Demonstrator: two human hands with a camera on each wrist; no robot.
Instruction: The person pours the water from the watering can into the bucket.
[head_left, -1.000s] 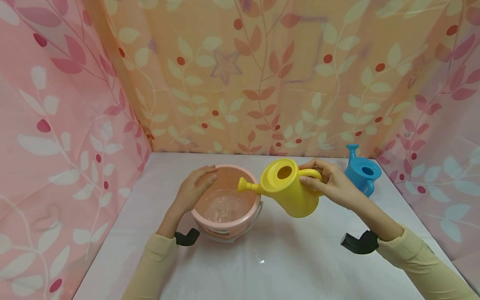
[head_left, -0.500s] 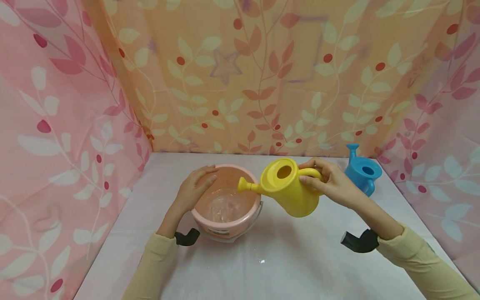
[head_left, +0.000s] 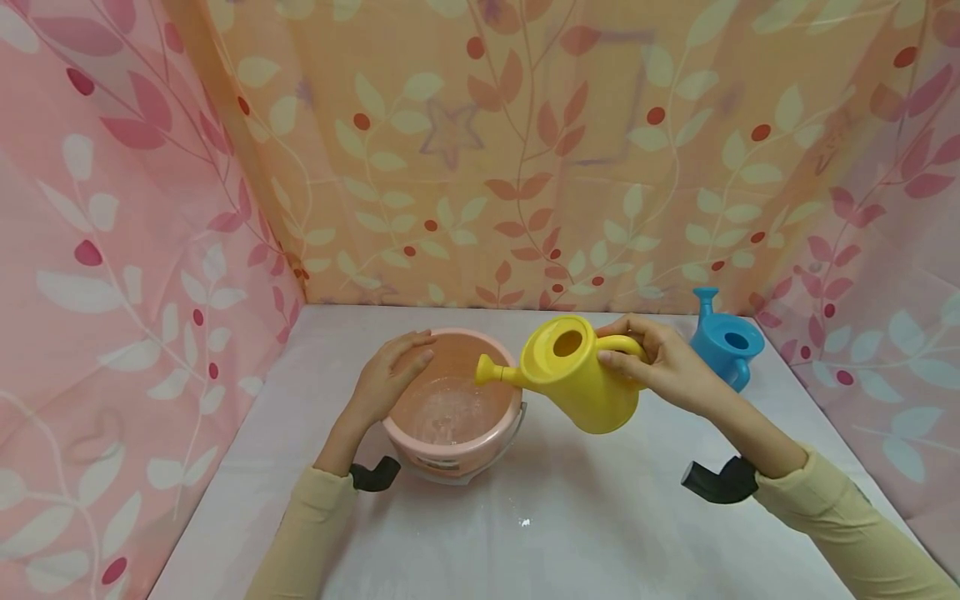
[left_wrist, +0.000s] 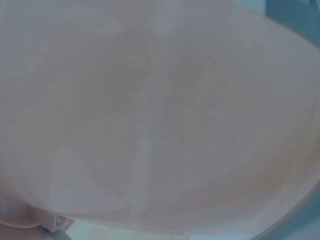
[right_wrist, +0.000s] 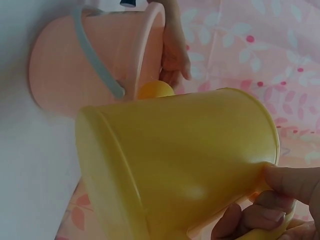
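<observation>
A yellow watering can (head_left: pixel 592 396) is in my right hand (head_left: pixel 671 371), which grips its handle with the fingers curled round it. The can tilts left, its spout head (head_left: pixel 487 371) over the right part of a pink bucket (head_left: pixel 480 446). Rippling water (head_left: pixel 450 412) shows inside the bucket. My left hand (head_left: pixel 382 379) rests at the bucket's left rim, fingers and thumb extended over the opening. In the right wrist view, the can's yellow body (right_wrist: pixel 180 155) fills the middle, with the bucket (right_wrist: pixel 95 60) behind it. The bucket's pink wall (left_wrist: pixel 160 125) fills the left wrist view.
A blue watering can (head_left: pixel 723 354) stands at the back right of the white table (head_left: pixel 585 533). A grey bail handle (head_left: pixel 517 429) hangs down the bucket's right side. Small wet drops (head_left: pixel 525 522) glint on the table in front. Floral cloth (head_left: pixel 525 167) encloses the back and sides.
Ripples and splashes on the water in the bucket keep shifting. Both hands and the tilted yellow watering can stay almost still.
</observation>
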